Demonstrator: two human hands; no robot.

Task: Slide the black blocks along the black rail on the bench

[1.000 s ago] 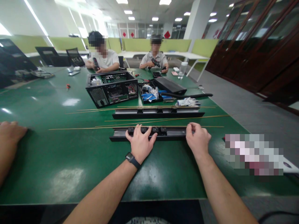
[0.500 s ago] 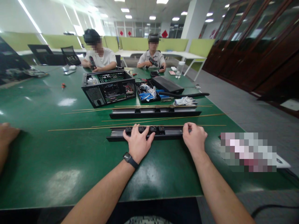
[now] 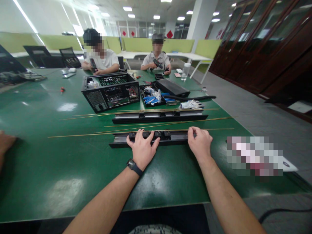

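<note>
My left hand (image 3: 143, 148), a dark watch on its wrist, lies with fingers spread over several black blocks (image 3: 158, 134) seated in the nearer black rail (image 3: 117, 140). At that rail's right end, my right hand (image 3: 200, 142) is closed with thumb and forefinger pinched together. What the pinch holds is hidden. A thin brass-coloured rod (image 3: 73, 135) runs along the rail's far side and passes by both hands. More thin rods (image 3: 136, 125) lie just beyond. Farther off is a second black rail (image 3: 151, 120), also with small black blocks in it.
An opened computer case (image 3: 110, 94) stands behind the rails. Beside it are a black tray (image 3: 143, 100) with blue-white gloves, a flat black box (image 3: 172, 87) and another glove (image 3: 191, 104). Two people sit across the green table (image 3: 60, 169); another person's hand (image 3: 6, 141) shows at left.
The whole view has shifted slightly to the left. Both hands keep nearly the same pose and place on the rail.
</note>
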